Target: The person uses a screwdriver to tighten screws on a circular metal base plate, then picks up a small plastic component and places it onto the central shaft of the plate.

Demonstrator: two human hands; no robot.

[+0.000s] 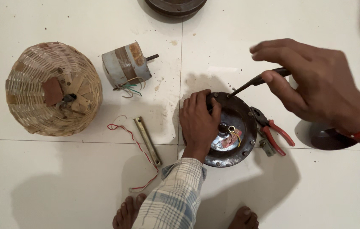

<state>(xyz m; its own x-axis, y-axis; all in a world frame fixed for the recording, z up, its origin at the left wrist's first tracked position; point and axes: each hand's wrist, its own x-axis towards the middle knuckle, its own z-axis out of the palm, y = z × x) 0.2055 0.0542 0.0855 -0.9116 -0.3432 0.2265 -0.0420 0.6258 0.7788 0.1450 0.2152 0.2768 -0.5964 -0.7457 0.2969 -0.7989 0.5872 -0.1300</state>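
The left hand (199, 123) lies flat on the near-left rim of a round, dark metal motor cover (231, 129), fingers spread and pressing down to steady it on the white tiled floor (61, 182). The right hand (316, 82) hovers just beyond the cover, pinching a dark-handled screwdriver (256, 80) between thumb and fingers, its tip resting at a screw on the far rim; the other fingers are fanned loosely apart. As far as can be judged, the work is partway along: the cover already sits apart from any motor body, short wires (233, 133) stick up from its centre hole, and several rim screws look to be in place, so loosening or tightening is in hand rather than finished. Just right of the cover, under the right hand, lie red-handled pliers (273, 133) and a small metal bit. Left of the left hand rests a brass-coloured rod (147, 141) with a thin red wire (139, 157) trailing beside it; farther left sits a small grey cylindrical motor (125, 64) with loose wires, and well beyond it an upturned woven basket (52, 89). Another dark round part (175, 6) shows at the far edge. The floor is scuffed and dusty near the grout lines; bare feet show at the near edge.
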